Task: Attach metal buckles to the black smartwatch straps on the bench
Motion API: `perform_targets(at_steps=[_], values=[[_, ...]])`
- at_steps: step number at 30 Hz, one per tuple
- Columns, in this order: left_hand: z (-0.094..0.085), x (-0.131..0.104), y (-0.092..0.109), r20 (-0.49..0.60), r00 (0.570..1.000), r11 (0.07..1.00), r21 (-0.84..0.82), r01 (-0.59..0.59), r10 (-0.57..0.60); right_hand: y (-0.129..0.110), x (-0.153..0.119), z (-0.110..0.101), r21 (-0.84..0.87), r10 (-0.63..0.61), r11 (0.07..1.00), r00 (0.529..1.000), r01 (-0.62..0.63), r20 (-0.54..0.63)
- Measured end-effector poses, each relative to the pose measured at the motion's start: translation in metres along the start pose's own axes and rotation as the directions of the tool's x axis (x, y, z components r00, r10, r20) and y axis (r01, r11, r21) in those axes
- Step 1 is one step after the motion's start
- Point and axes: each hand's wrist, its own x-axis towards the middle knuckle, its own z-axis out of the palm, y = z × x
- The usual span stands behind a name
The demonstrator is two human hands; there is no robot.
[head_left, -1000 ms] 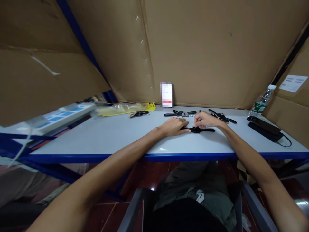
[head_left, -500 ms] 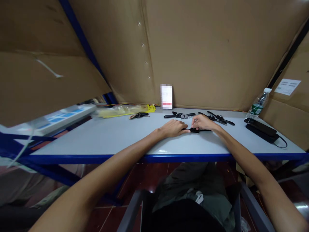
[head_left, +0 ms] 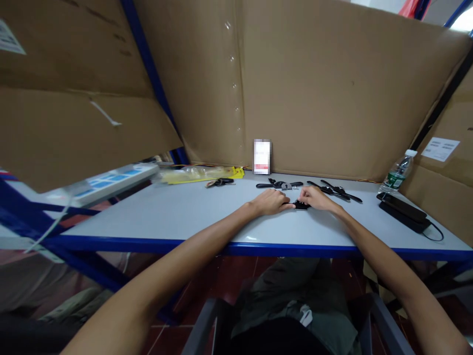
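Note:
A black spokeshave (head_left: 302,205) lies low on the table between my hands. My left hand (head_left: 272,201) is closed round its left end and rests on the tabletop. My right hand (head_left: 315,197) bends over its middle with thumb and fingertips pinched together; whatever small part they grip is too small to make out. Just beyond the hands lies another black spokeshave (head_left: 264,186), with a grey metal blade (head_left: 287,186) against it. Further right, more black spokeshaves (head_left: 339,191) lie side by side at a slant.
A phone (head_left: 262,157) leans on the cardboard wall (head_left: 295,88) at the back. Keys (head_left: 220,182) and yellow-edged plastic bags (head_left: 199,174) lie back left. On the right are a water bottle (head_left: 398,172) and a black case (head_left: 404,213). A power strip (head_left: 114,183) sits beyond the table's left edge.
The view has tilted up and shifted slightly left, so everything sits lower and further right. Both hands stay at the same spokeshave, the right fingers still pinched over its middle.

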Motion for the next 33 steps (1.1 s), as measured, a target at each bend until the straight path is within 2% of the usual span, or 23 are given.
perform_targets(at_steps=[5, 13, 16, 18, 22, 25, 27, 29, 33], values=[[-0.001, -0.001, 0.0, -0.008, 1.0, 0.999, -0.043, -0.002, 0.002, 0.006, 0.004, 0.003, 0.132, 0.037, 0.99, 0.999, -0.04, 0.029], [0.001, -0.001, -0.001, -0.022, 1.0, 0.998, -0.062, 0.003, -0.005, 0.004, 0.003, 0.006, 0.1, 0.014, 0.995, 1.0, -0.013, -0.013], [0.002, -0.001, -0.002, -0.028, 1.0, 0.997, -0.078, 0.006, -0.008, -0.002, 0.0, 0.006, -0.018, 0.005, 1.0, 0.999, -0.006, -0.041], [0.003, -0.001, -0.003, -0.032, 0.999, 0.997, -0.08, 0.003, -0.006, -0.008, -0.004, 0.005, -0.17, -0.015, 0.985, 0.998, 0.003, -0.069], [0.005, 0.0, -0.003, -0.03, 0.999, 0.996, -0.087, 0.022, -0.024, -0.019, -0.013, 0.006, -0.508, -0.037, 0.861, 0.993, -0.025, -0.112], [0.006, 0.0, -0.003, -0.032, 0.999, 0.996, -0.089, 0.031, -0.034, -0.027, -0.018, 0.01, -0.642, -0.033, 0.764, 0.991, -0.059, -0.131], [0.006, 0.0, -0.003, -0.039, 0.999, 0.996, -0.091, 0.027, -0.03, -0.03, -0.02, 0.012, -0.654, -0.014, 0.752, 0.99, -0.082, -0.14], [0.005, 0.0, -0.003, -0.042, 0.999, 0.996, -0.092, 0.021, -0.025, -0.032, -0.019, 0.011, -0.624, -0.014, 0.777, 0.989, -0.081, -0.145], [0.005, -0.001, -0.004, -0.046, 0.999, 0.994, -0.106, 0.017, -0.022, -0.029, -0.013, 0.002, -0.419, -0.083, 0.908, 0.982, 0.004, -0.172]])
